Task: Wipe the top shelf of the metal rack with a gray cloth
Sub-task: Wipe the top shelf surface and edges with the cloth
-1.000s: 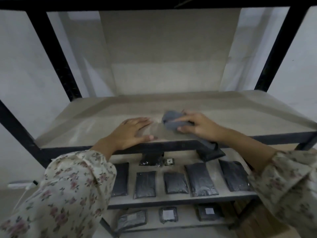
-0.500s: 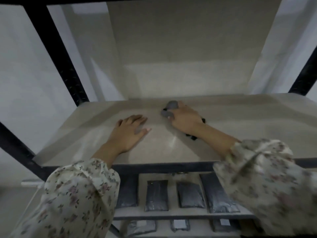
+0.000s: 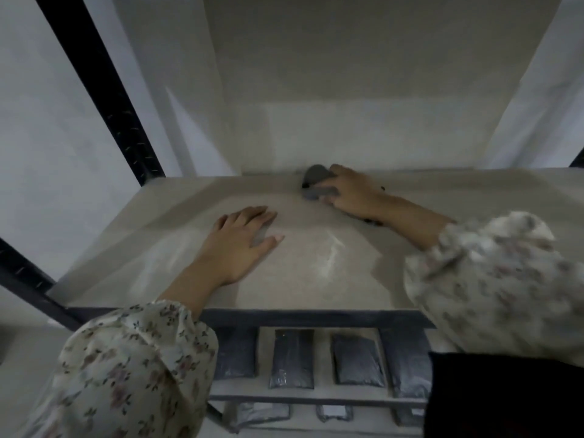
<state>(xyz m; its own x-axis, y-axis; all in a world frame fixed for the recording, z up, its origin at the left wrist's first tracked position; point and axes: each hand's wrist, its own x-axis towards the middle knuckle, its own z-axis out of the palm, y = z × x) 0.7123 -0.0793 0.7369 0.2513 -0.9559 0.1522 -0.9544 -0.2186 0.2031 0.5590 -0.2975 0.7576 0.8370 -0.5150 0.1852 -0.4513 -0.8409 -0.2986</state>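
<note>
The top shelf (image 3: 132, 248) of the black metal rack is a pale beige board with a dusty sheen. My right hand (image 3: 350, 192) is stretched to the shelf's back edge and presses a bunched gray cloth (image 3: 316, 181) against the board; most of the cloth is hidden under the palm. My left hand (image 3: 240, 241) lies flat on the shelf, fingers spread, nearer the front and to the left of the cloth. It holds nothing. Both forearms wear floral sleeves.
A black upright post (image 3: 104, 90) rises at the shelf's back left corner, and the black front rail (image 3: 300, 317) runs below my arms. On the lower shelf (image 3: 322, 395) lie several dark flat packets (image 3: 292, 358). A pale wall stands behind the rack.
My right hand has pushed the gray cloth from the shelf's front edge to its back edge. My left hand has slid a little further in. My head has moved closer over the shelf.
</note>
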